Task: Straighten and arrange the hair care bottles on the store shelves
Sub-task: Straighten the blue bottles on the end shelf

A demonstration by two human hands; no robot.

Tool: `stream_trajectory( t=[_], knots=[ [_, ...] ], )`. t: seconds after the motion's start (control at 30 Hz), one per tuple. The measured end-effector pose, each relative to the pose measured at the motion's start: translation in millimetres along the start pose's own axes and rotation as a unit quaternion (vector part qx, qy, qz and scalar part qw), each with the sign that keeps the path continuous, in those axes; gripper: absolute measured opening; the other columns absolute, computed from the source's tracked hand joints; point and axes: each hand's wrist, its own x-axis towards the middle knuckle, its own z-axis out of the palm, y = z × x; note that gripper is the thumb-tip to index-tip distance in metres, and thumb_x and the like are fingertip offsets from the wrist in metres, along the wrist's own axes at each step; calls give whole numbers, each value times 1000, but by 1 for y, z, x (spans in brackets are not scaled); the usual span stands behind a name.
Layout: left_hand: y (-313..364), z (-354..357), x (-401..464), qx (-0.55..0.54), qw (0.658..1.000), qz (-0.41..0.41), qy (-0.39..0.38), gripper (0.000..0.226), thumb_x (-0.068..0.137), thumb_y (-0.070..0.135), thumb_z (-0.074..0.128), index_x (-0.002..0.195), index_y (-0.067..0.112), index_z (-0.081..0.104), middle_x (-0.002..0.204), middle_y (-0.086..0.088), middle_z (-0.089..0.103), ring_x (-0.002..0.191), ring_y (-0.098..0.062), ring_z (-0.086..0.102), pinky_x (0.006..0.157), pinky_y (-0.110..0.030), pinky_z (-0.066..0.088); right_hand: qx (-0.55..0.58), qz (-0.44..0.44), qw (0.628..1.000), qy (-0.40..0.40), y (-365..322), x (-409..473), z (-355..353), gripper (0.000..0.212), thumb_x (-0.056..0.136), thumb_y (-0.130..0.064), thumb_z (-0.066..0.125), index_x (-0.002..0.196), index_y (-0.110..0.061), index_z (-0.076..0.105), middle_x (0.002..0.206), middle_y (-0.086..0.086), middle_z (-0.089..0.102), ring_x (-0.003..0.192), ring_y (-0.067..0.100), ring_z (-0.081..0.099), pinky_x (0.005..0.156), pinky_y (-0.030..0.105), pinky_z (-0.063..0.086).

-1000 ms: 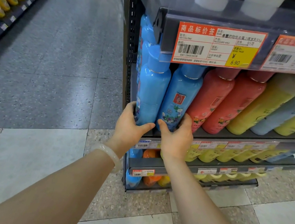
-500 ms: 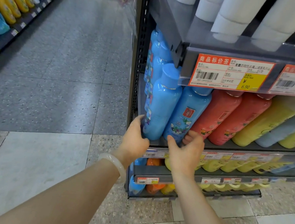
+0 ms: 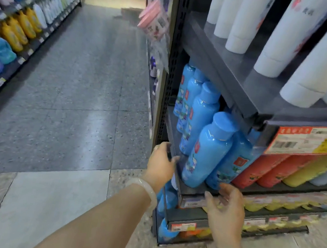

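A row of blue bottles runs front to back at the left end of a dark store shelf. The front blue bottle stands at the shelf's front corner, leaning to the right, with a second blue bottle just to its right, also tilted. A second ago both hands were wrapped around the bases of these two bottles; now both have let go.

The left hand is just left of the front bottle, at the shelf's corner. Its grip is released, with fingers loosely bent against the shelf end and holding no bottle. A pale bangle sits on that wrist. The right hand has dropped below the second bottle, in front of the shelf edge, with its grip released too and fingers spread and relaxed; its fingertips are close beneath the bottle's base, and contact cannot be made out.

To the right of the right hand, on the same shelf, stand red bottles, then yellow bottles. Above them hangs an orange and yellow price tag, blurred. White bottles fill the shelf above. The view has swung left and upward since the earlier pictures, so more of the grey tiled aisle floor shows left of the left hand, along with another rack of yellow, blue and white bottles across it.
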Motion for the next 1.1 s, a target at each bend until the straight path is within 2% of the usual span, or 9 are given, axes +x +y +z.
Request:
stream_trajectory(
  t=[0.1,0.3,0.4,0.5,0.53,0.63,0.83,1.1],
  knots=[
    [-3,-6,21,6,999,33,-41,54,86,26,63,133,15,40,137,-7,46,125,-23,46,102,-33,39,26,42,998,33,-10,-5,17,38,76,-6,72,108,-7,53,106,9,54,99,24,54,92,41,46],
    [1,-10,51,-12,987,123,-107,65,80,23,71,136,16,38,139,-3,41,127,-16,40,103,-26,34,122,93,984,94,-31,-13,55,52,69,-2,76,110,-19,47,116,13,54,105,24,58,95,47,49],
    [2,-5,60,-49,982,125,-130,69,73,21,77,131,15,41,134,-1,46,119,-8,43,97,-17,33,106,112,979,132,-37,-12,64,59,62,-20,79,111,-25,46,115,9,55,109,26,57,93,50,49],
    [3,3,68,-66,976,134,-158,67,66,21,82,123,17,46,127,-2,55,116,-13,52,100,-33,43,85,118,978,149,-42,-10,70,63,58,-34,77,112,-30,44,114,7,56,111,27,55,92,51,48],
    [4,5,70,-71,975,135,-164,65,66,19,82,120,18,46,125,-2,56,114,-13,54,98,-33,44,80,121,978,149,-42,-9,71,65,58,-37,77,113,-29,43,114,7,55,112,27,54,93,50,48],
    [5,7,73,-82,972,134,-177,62,69,16,80,120,20,45,121,-1,59,110,-14,56,94,-30,45,48,116,979,159,-42,-8,74,65,62,-23,82,114,-17,45,111,7,53,108,26,53,91,46,48],
    [0,5,79,-74,968,151,-189,60,68,20,80,117,24,45,116,4,62,107,-13,58,95,-33,47,35,106,977,181,-47,-9,77,62,65,-19,81,106,-35,38,108,1,50,107,21,52,92,44,47],
    [-4,8,82,-68,965,165,-194,62,68,20,80,119,26,45,118,2,60,108,-14,57,97,-37,46,46,105,976,184,-44,-9,80,59,67,-19,81,110,-29,43,112,4,55,104,18,55,91,43,49]
  ],
)
